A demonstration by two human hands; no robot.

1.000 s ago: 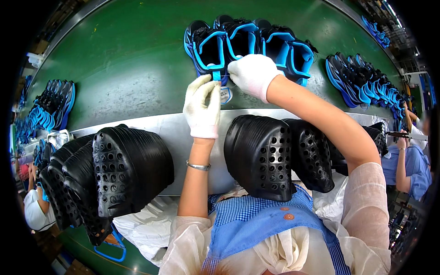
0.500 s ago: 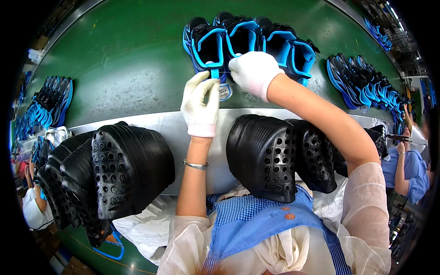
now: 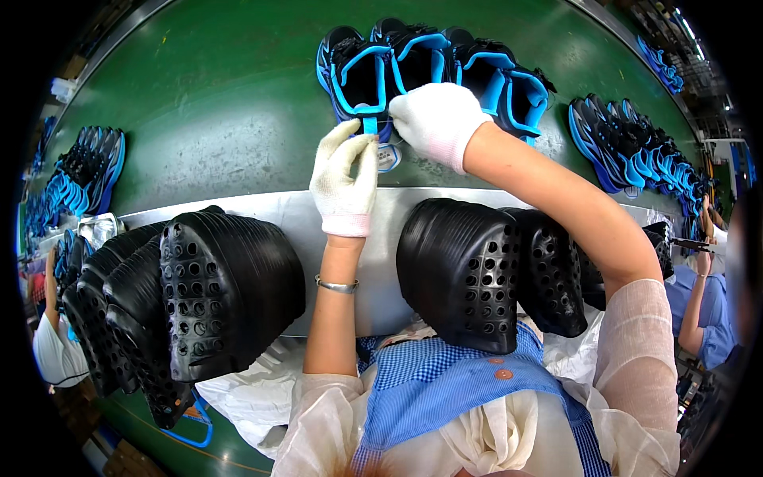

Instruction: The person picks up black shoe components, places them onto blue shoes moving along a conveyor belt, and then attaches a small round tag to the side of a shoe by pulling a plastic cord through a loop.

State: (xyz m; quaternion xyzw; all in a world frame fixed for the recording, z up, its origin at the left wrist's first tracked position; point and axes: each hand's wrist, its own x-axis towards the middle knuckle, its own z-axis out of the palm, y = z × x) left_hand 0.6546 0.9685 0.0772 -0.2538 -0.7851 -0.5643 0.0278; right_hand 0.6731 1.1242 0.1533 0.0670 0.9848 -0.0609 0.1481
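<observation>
Both my hands wear white knit gloves and work at the heel of the leftmost of several black-and-blue sneakers [image 3: 348, 75]. My left hand [image 3: 344, 179] is closed at its fingertips on the blue heel tab [image 3: 369, 126] of that shoe. To its right, my right hand [image 3: 437, 123] is closed in a pinch beside the heel. A thin pale thread seems to run from the tab to its fingertips, which are partly hidden. A white paper tag [image 3: 388, 158] with a blue edge lies on the green table just below the heel.
Black perforated plastic shoe forms stand along the near metal edge, left [image 3: 230, 294] and right [image 3: 461, 274] of my left forearm. More sneakers sit in rows at left [image 3: 99, 171] and right [image 3: 600, 147] on the green table [image 3: 214, 103]. Other people [image 3: 703, 306] are at both sides.
The right hand has shifted slightly left, closer to the heel tab. The left hand keeps its pinch there. The shoes stay in place.
</observation>
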